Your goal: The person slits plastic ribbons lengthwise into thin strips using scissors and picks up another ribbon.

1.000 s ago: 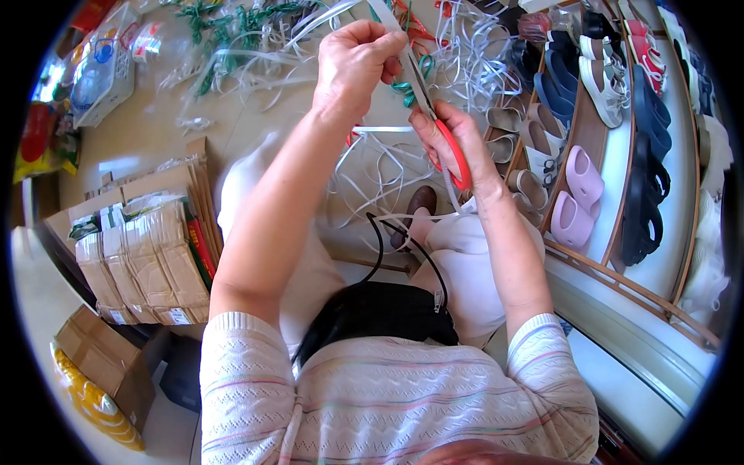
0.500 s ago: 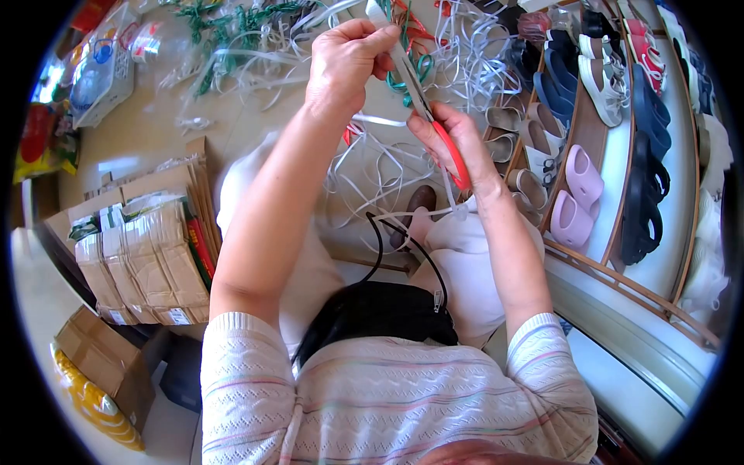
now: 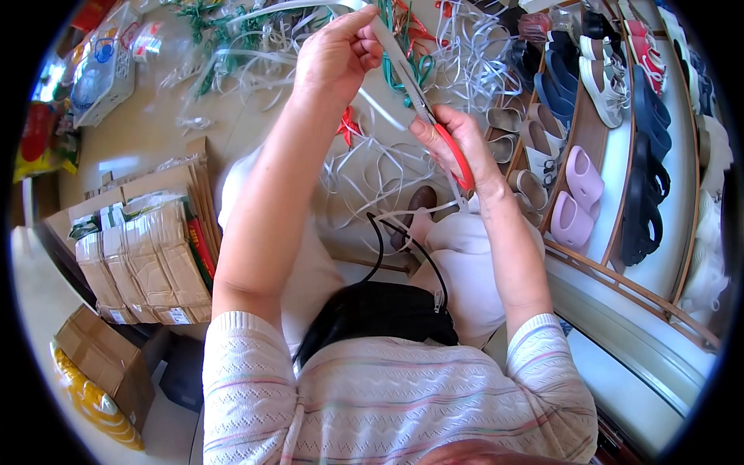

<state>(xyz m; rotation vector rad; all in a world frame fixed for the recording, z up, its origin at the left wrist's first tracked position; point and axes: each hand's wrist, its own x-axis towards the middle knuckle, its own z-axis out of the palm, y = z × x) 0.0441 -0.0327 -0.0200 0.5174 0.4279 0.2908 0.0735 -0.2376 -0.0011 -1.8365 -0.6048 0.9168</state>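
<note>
My right hand grips a pair of scissors by its red handles, blades pointing up and to the left. At the top centre, my left hand is closed, thumb and forefinger pinching a white plastic strap. Part of the pale strip runs from these fingertips down along the scissor blades; exactly where strap and blade meet is hard to make out. Below the hands, loose white strips lie tangled on the floor near a brown shoe. A red ribbon piece lies beside the left wrist.
More white strips and green ties cover the floor ahead. A shoe rack with shoes and sandals stands on the right. Flattened cardboard and a box are at the left. A white basket sits further back.
My left hand has shifted slightly left, and a length of white strap now stretches leftward from it. The scissors in my right hand have barely moved.
</note>
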